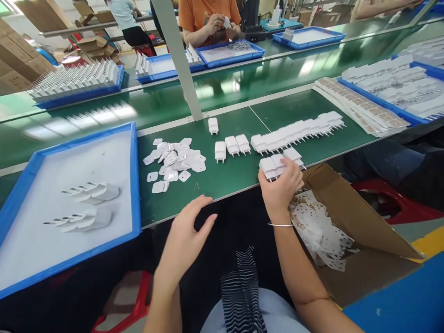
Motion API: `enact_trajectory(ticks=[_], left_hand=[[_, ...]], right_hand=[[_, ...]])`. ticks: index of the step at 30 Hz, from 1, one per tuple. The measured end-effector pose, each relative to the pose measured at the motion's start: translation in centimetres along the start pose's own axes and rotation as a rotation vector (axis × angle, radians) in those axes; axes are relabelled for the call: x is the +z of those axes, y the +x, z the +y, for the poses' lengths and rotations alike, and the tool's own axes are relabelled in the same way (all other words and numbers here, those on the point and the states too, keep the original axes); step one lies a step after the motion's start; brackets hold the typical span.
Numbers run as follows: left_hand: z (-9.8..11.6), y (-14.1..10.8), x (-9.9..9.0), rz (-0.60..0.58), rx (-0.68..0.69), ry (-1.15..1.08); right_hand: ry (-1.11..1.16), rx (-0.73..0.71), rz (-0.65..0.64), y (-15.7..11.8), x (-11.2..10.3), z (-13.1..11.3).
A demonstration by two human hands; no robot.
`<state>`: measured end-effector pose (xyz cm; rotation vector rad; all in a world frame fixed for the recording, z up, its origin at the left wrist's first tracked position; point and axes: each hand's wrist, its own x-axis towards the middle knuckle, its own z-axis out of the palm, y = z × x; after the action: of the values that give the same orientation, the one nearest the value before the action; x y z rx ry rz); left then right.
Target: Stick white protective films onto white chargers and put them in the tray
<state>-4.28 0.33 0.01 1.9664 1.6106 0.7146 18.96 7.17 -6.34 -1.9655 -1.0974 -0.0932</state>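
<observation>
My right hand [282,187] is closed round a short row of white plug adapters [268,167] at the front edge of the green bench [236,178]. Over the bench edge, my left hand [189,226] is apart from everything, thumb and fingers spread, nothing in it. Behind my right hand runs a long row of white adapters [294,134], pins toward me. Several single adapters [220,151] stand left of that row. A loose pile of small white square covers [176,157] lies further left on the bench.
At left, a blue-rimmed tray [137,185] holds two groups of adapters. An open cardboard box [367,222] with white scraps is below my right arm. Label sheets [360,108] and a full tray [374,96] lie at right. Across the bench, a person in orange [208,23] works.
</observation>
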Motion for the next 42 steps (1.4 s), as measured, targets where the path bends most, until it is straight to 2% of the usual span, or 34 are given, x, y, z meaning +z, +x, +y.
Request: enact_trajectory(ticks=[2, 4, 6, 8, 10, 12, 14, 16, 20, 22, 23, 25, 26, 27, 29, 30, 31, 33, 37, 42], left_hand=[[-0.1, -0.1, 1.4, 0.028, -0.042, -0.195], [-0.3, -0.1, 2.5, 0.056, -0.052, -0.414], [-0.6, 0.0, 3.3, 0.054, -0.030, -0.651], [-1.1, 0.3, 3.7, 0.030, 0.016, -0.858], [-1.4, 0.4, 3.5, -0.005, 0.075, -0.991], [-1.3, 0.3, 2.8, -0.066, 0.126, -1.055], [-0.9, -0.2, 1.9, -0.141, 0.145, -1.050], [-0.4, -0.9, 1.0, -0.159, 0.117, -1.014], [-0.1, -2.6, -0.3, -0.040, 0.029, -0.967], [-0.6, -3.5, -0.7, 0.024, 0.031, -0.955], [-1.0, -3.9, -0.9, 0.070, 0.032, -0.951], [-1.9, -4.6, -1.3, 0.204, 0.022, -0.947], [-2.3, -4.9, -1.4, 0.276, -0.006, -0.943], [-2.6, -5.1, -1.6, 0.343, -0.050, -0.941], [-2.9, -5.5, -1.9, 0.436, -0.150, -0.958], [-2.9, -5.7, -1.9, 0.458, -0.194, -0.971], [-2.8, -5.8, -2.0, 0.469, -0.228, -0.982], [-2.7, -6.1, -2.0, 0.462, -0.258, -0.989], [-2.8, -6.6, -1.6, 0.383, -0.291, -0.993], [-3.8, -6.6, -0.9, 0.330, -0.317, -1.010]], right_hand=[[0.207, 0.042, -0.065, -0.6, -0.8, -0.2], [0.555, 0.159, -0.256, -1.5, -2.3, -0.7], [0.940, 0.339, -0.576, -2.7, -4.2, -1.5], [1.205, 0.519, -0.930, -3.7, -6.0, -2.4], [1.321, 0.680, -1.240, -4.6, -7.2, -3.3], [1.342, 0.811, -1.468, -5.3, -7.6, -4.1], [1.335, 0.899, -1.606, -6.2, -7.4, -4.9], [1.343, 0.959, -1.683, -7.1, -6.8, -5.5], [1.399, 1.021, -1.812, -9.0, -5.9, -6.7], [1.388, 0.941, -1.839, -9.4, -5.7, -7.2], [1.354, 0.843, -1.847, -9.3, -5.7, -7.5], [1.218, 0.519, -1.817, -8.4, -5.4, -8.3], [1.109, 0.316, -1.752, -7.6, -5.0, -8.8], [0.984, 0.110, -1.635, -6.6, -4.5, -9.4], [0.677, -0.227, -1.260, -4.2, -2.7, -10.6], [0.525, -0.351, -1.077, -2.9, -1.6, -11.2], [0.376, -0.463, -0.961, -1.7, -0.3, -11.7], [0.150, -0.658, -0.883, 0.4, 2.2, -12.7], [0.039, -0.744, -0.921, 2.4, 5.5, -13.6], [-0.006, -0.775, -0.947, 2.7, 6.3, -13.8]])
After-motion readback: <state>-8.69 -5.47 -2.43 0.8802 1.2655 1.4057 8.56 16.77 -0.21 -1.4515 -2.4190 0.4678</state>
